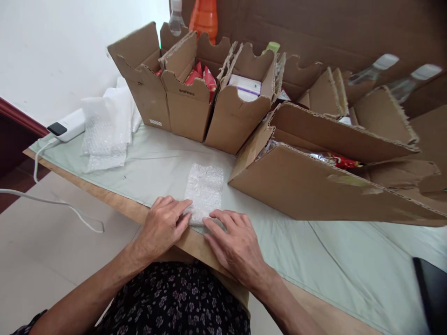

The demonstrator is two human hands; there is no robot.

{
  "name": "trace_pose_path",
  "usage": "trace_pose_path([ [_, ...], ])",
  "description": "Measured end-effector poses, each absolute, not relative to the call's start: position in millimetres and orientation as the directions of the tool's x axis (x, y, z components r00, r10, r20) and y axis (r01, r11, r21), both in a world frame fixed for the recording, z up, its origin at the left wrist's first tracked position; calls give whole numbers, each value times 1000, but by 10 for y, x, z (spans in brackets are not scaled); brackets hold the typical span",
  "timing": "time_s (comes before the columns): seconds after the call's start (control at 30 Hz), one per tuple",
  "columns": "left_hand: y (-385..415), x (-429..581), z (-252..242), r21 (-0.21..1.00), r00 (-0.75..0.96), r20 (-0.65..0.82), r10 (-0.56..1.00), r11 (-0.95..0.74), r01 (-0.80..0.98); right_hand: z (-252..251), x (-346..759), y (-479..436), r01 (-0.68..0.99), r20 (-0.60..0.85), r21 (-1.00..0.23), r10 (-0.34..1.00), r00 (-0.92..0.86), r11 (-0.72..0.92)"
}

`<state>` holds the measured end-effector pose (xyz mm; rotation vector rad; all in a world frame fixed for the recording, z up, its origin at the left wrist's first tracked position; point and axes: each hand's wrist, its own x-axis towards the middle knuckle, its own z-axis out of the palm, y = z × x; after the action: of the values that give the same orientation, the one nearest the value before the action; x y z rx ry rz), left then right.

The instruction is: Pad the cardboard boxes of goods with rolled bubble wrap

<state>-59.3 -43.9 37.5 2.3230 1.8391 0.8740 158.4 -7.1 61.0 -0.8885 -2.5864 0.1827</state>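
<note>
A small rectangular piece of bubble wrap (205, 184) lies on the pale green table cover near the front edge. Its near end looks folded over; whether anything is inside, I cannot tell. At its near left corner, my left hand (163, 225) is closed on it between thumb and fingers. My right hand (234, 239) has curled fingertips gripping the near right corner, its thumb low by the table's edge. Both wrists rest close to the table's front edge.
Cardboard boxes (188, 109) with red packets and white boxes stand along the back. A long cardboard box (314, 186) sits close by on the right. More bubble wrap (104, 130) lies left, beside a white power bank (70, 125) with a cable. A black object (431, 288) is at far right.
</note>
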Motion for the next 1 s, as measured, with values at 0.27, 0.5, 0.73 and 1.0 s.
trace_pose_path([
  [0.27, -661, -608, 453, 452, 206, 439, 874, -414, 790, 500, 1582, 125, 509, 185, -451, 634, -751, 734],
  [0.5, -496, -581, 392, 452, 192, 433, 881, -396, 799, 580, 1625, 63, 600, 304, -342, 689, -657, 723],
  [0.73, -314, -600, 340, 397, 82, 439, 895, -275, 876, 538, 1525, 154, 556, 215, -199, 590, -778, 807],
  [1.0, -548, -641, 413, 518, 146, 428, 892, -375, 769, 530, 1571, 217, 518, 121, -539, 669, -733, 665],
])
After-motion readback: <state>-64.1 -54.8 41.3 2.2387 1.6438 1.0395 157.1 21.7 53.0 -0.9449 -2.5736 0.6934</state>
